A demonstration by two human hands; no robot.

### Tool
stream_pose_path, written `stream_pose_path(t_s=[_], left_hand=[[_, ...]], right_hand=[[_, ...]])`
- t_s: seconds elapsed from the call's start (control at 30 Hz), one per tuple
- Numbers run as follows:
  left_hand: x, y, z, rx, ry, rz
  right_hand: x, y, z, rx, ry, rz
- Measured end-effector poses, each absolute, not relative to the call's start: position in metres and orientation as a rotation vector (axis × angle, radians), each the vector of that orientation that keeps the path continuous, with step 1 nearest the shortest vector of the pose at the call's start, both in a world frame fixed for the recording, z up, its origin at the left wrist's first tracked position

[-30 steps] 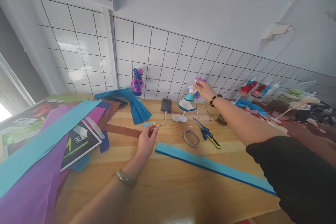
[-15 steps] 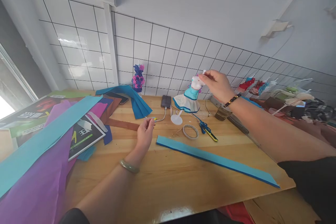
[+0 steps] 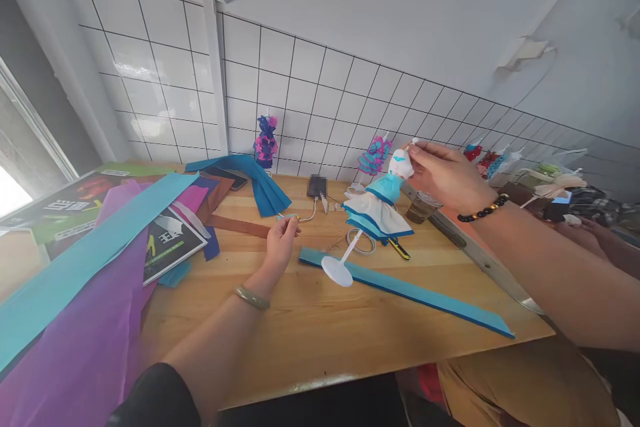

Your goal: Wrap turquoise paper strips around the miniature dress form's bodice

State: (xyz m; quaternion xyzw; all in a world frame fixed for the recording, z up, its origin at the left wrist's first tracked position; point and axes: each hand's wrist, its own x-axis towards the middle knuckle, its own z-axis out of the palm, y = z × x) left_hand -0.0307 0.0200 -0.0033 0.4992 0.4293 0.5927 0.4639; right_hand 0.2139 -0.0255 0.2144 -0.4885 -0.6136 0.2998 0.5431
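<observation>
At lower left, loose purple and blue paper sheets (image 3: 75,267) spill over the table (image 3: 310,340). Just left of centre the left hand (image 3: 280,243) stays where it was 0.5 s ago, thumb and fingertips pinched on a small blue scrap (image 3: 289,217). Right of it a long blue strip (image 3: 425,300) lies flat, running toward the lower right. The doll (image 3: 380,203) has come nearer since the earlier frame: then it hung farther back by the phone (image 3: 317,185); now it sits at centre frame, clear of the table, tilted with its top to the upper right. Its round white base (image 3: 337,271) hangs over the strip's left end. It wears a light blue bodice and a white flared skirt edged in blue, on a thin white rod. The right hand (image 3: 443,173), right of centre, grips the doll's top with closed fingers. Behind the skirt lie a tape roll (image 3: 359,245), partly hidden, and scissors (image 3: 400,250). By the tiled wall stand 2 more dolls, one purple-blue (image 3: 265,141), one pink-blue (image 3: 374,155).
</observation>
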Motion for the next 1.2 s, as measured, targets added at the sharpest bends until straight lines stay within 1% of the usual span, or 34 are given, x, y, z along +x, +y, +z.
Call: stream_pose_path(t_s=[0.17,0.37,0.53,0.67,0.73,0.9,1.07,1.2], left_hand=[[-0.032,0.023,-0.004,1.196,1.036,1.448],[-0.034,0.025,-0.004,1.152,1.032,1.466],[-0.036,0.025,-0.002,1.121,1.0,1.473],[-0.032,0.017,0.011,1.134,0.924,1.471],[-0.029,0.009,0.022,1.171,0.837,1.426],[-0.026,-0.012,0.044,1.247,0.601,1.18],[-0.031,-0.02,0.049,1.279,0.398,0.902],[-0.032,-0.02,0.049,1.322,0.368,0.862]], right_hand=[[0.197,-0.034,0.19,-1.224,-1.556,0.749],[0.176,-0.051,0.189,-1.114,-1.788,0.884],[0.177,-0.066,0.184,-1.195,-1.926,0.73],[0.18,-0.076,0.177,-1.212,-1.962,0.618],[0.181,-0.08,0.175,-1.199,-1.964,0.596],[0.18,-0.084,0.172,-1.192,-1.986,0.573],[0.176,-0.087,0.172,-1.224,-1.964,0.581],[0.174,-0.088,0.172,-1.239,-1.947,0.586]])
